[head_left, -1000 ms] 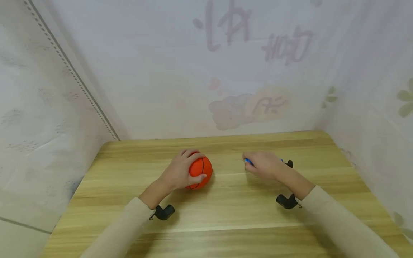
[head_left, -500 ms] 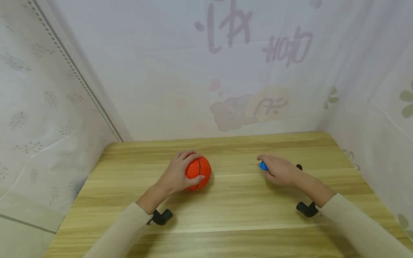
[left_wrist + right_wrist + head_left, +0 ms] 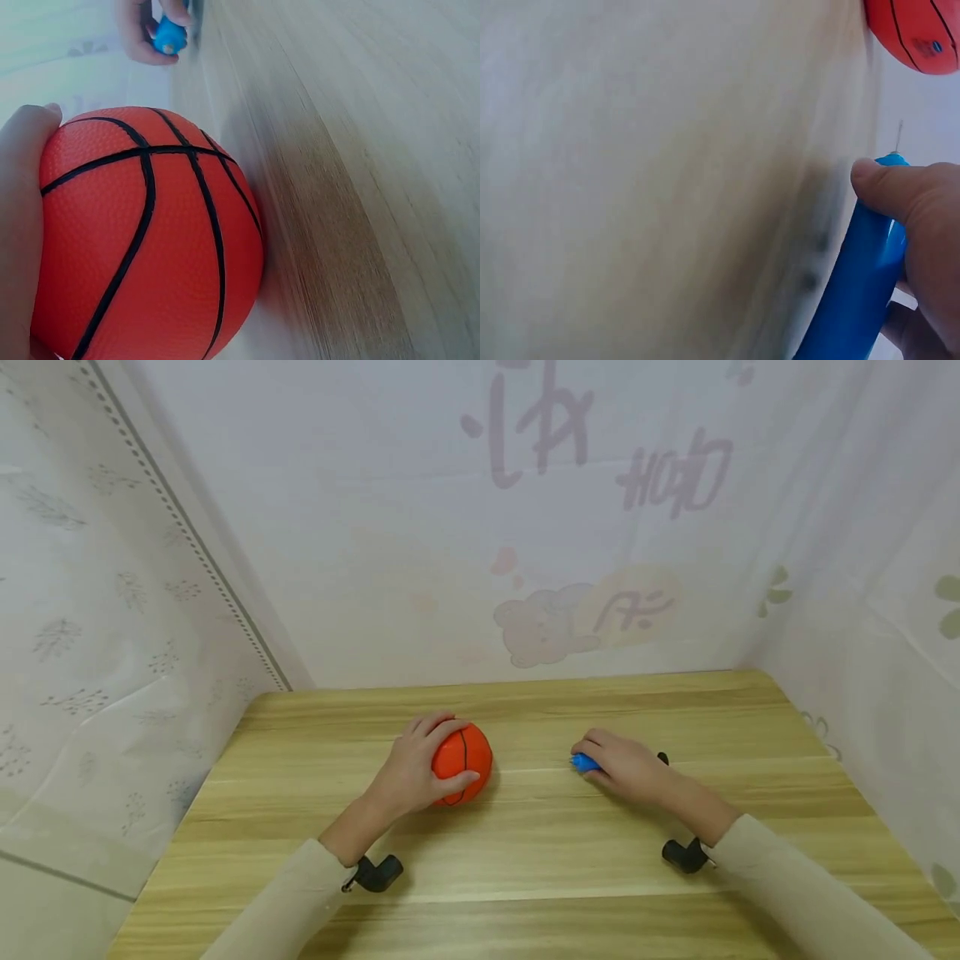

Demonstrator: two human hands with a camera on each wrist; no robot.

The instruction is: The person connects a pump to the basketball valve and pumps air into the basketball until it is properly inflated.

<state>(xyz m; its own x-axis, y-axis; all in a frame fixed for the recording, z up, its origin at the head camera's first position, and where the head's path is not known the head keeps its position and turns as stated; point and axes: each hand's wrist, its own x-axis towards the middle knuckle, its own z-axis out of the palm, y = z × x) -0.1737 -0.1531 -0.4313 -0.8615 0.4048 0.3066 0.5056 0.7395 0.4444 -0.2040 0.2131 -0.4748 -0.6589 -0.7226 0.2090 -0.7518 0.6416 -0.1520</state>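
A small orange-red basketball (image 3: 463,760) with black seams sits on the wooden table, left of the middle. My left hand (image 3: 412,768) grips it from the left, fingers over the top and thumb along the near side. To the right, my right hand (image 3: 626,766) holds a blue ball pump (image 3: 585,762) just above the table, its tip facing the ball. In the right wrist view a thin needle (image 3: 899,136) sticks out of the pump's end, and the thumb lies along the barrel. The palm hides much of the pump. A gap separates needle and ball.
The wooden table (image 3: 525,860) ends at a pale printed curtain (image 3: 405,568) behind it, with more curtain at both sides. A black camera mount (image 3: 378,872) sits at the left wrist and another camera mount (image 3: 684,856) at the right.
My right hand with the ball pump has swung right, away from the ball, then come back left and slightly nearer to me. My left hand and the basketball stay nearly still.
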